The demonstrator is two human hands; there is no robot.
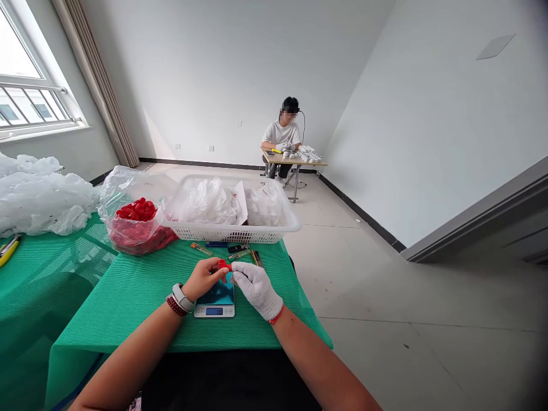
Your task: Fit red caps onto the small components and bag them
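A small red plastic pipe fitting [222,264] with an open round end is held up between my two hands, above a kitchen scale. My bare left hand [204,279], with a watch and a beaded bracelet at the wrist, pinches its left side. In a white knit glove, my right hand [256,288] closes its fingertips on the right end. The digital scale [215,311] lies below with a blue reflective plate, and its display appears to read 0.0. Beyond, a clear plastic bag [128,242] holds many similar red pieces.
A white plastic basket [240,233] with bagged items stands at the table's far edge. Several lighters or similar slim items [238,254] lie before it. White plastic bags [47,194] and a yellow-handled tool [9,251] are at left. Another person [281,132] sits at a far table.
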